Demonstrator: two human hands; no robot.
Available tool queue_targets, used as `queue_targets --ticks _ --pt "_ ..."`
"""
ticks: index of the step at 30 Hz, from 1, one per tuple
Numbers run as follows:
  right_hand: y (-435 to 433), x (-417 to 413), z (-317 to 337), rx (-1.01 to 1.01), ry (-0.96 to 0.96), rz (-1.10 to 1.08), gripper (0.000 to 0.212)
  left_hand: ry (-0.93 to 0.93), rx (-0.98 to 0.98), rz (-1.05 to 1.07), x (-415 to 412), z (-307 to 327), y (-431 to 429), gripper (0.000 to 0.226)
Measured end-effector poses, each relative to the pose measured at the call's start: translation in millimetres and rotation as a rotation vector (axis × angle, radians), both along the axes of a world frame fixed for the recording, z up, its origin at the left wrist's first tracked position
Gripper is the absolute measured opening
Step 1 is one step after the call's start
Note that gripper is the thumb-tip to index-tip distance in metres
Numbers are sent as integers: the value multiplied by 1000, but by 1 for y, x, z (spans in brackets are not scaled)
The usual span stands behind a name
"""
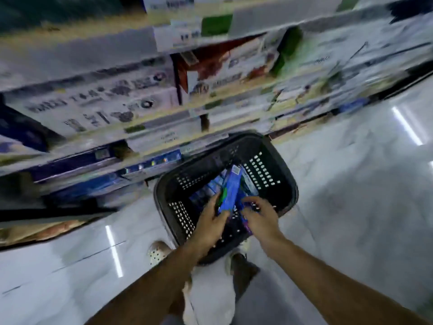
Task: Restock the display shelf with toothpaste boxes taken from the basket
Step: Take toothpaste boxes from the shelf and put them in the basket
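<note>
A black plastic basket [276, 160] stands on the floor below me, holding several blue toothpaste boxes. My left hand [210, 221] grips a long blue toothpaste box [232, 186] whose far end rises above the others. My right hand [257, 219] reaches into the basket beside it with fingers curled over purple-blue boxes [246, 225]; the blur hides whether it grips one. The display shelf [145, 127] runs across the upper half of the view, its rows packed with white, red and blue boxes, all blurred.
Glossy pale floor [351, 207] spreads to the right of the basket and in front of the shelf. My feet in light shoes [158, 252] stand just behind the basket. The shelf's dark base [58, 214] lies to the left.
</note>
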State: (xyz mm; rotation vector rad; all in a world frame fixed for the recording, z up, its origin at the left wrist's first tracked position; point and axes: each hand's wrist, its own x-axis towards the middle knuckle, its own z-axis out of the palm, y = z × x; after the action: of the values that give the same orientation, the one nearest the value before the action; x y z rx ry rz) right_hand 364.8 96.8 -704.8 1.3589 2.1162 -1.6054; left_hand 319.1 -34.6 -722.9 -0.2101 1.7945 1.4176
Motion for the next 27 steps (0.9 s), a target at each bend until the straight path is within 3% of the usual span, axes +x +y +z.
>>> queue_targets --ticks 3,6,10,13,16,18,21,27 --pt "15 -19 -86 -42 -145 68 22 -130 -88 38 -8 -85 17 54" --pt "25 -30 -168 -15 -216 207 26 -221 -132 66 -8 -166 25 51" --pt "29 -32 -256 140 -241 494 20 -195 -208 36 3 -252 27 48" --pt "33 -29 -296 260 -240 736 25 -131 -258 -19 12 -291 37 65" --pt "37 -21 -309 353 -291 929 30 -187 -217 -99 23 -304 49 58" --pt "33 -16 -297 377 -328 1005 28 -220 -231 -149 29 -293 51 53" --pt "12 -22 -241 302 -224 880 23 -128 -263 -94 16 -239 37 47" --pt "-46 -85 -14 334 389 692 15 339 -35 188 -53 -18 -33 48"
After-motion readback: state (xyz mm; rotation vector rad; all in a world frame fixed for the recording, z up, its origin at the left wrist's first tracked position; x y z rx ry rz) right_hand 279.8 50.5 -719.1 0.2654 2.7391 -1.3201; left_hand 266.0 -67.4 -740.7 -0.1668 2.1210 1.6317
